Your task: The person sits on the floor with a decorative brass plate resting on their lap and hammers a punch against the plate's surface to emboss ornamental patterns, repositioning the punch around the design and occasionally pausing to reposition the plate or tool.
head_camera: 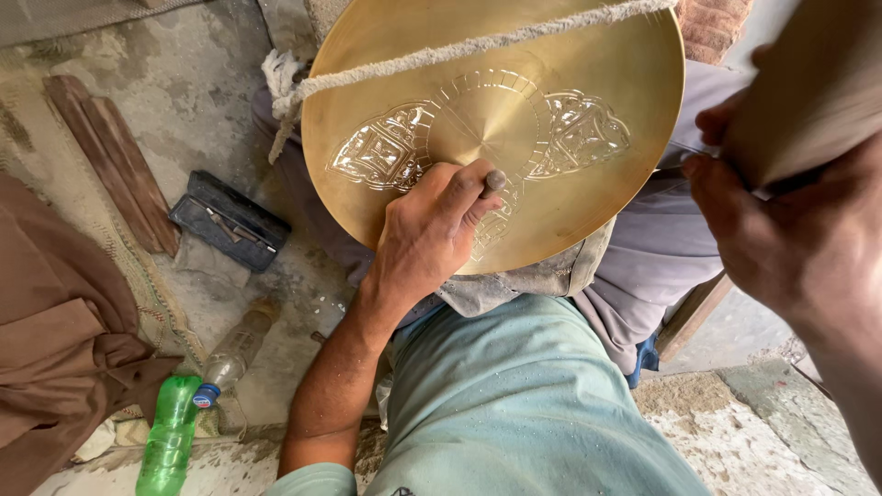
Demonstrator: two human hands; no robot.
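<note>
Steadily, we pinch a short metal punch [494, 179] in our left hand [432, 234], fingers clamped on it, tip against the engraved brass plate [588, 197] propped on our lap under a taut rope [459, 48]. Our right hand [790, 239] grips a wooden mallet [808, 83], raised. Best, we judge, to keep the punch square on the pattern line and strike lightly.

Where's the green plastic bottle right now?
The green bottle lies at the head view's lower left, on the ground beside a clear bottle, left of the left forearm.
</note>
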